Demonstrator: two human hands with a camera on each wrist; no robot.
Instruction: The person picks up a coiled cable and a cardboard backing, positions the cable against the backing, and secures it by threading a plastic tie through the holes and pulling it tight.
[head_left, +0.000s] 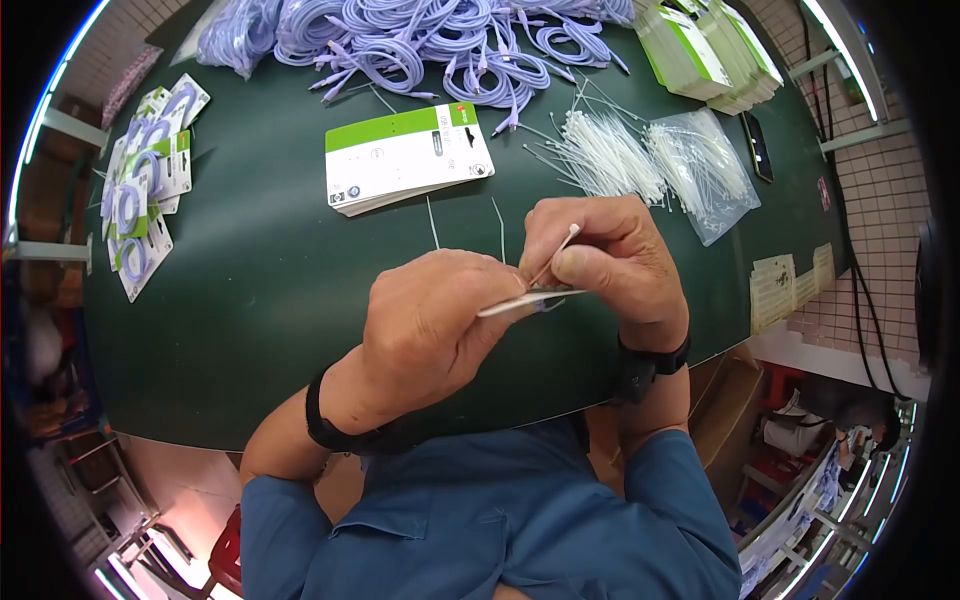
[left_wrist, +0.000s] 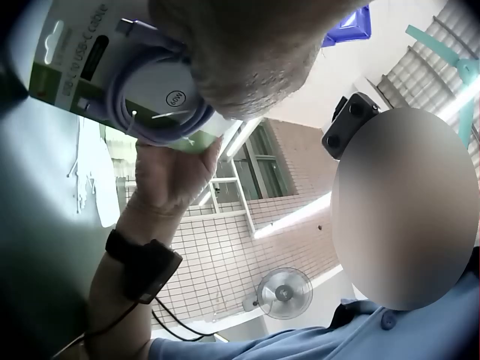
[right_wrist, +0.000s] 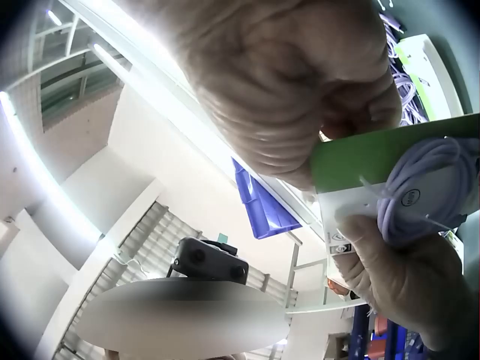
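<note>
My left hand (head_left: 425, 315) grips a white and green cardboard packaging card (head_left: 503, 306), seen nearly edge-on from the head. On the card's face lies a coiled lilac USB-C cable (left_wrist: 118, 94), and white tie ends poke out through the card beside the coil. In the right wrist view the left thumb (right_wrist: 365, 238) presses on the card near the coil. My right hand (head_left: 625, 262) pinches a thin white cable tie (head_left: 573, 231) between thumb and fingers, close over the card's other side. The card hides part of the right fingers in the left wrist view.
A stack of flat cards (head_left: 400, 165) lies ahead on the green table (head_left: 250, 330). Behind it is a heap of lilac cables (head_left: 400, 30). Loose cable ties (head_left: 605, 155), a bag of ties (head_left: 705, 180) and card stacks (head_left: 690, 50) sit right; carded cables (head_left: 130, 205) lie left.
</note>
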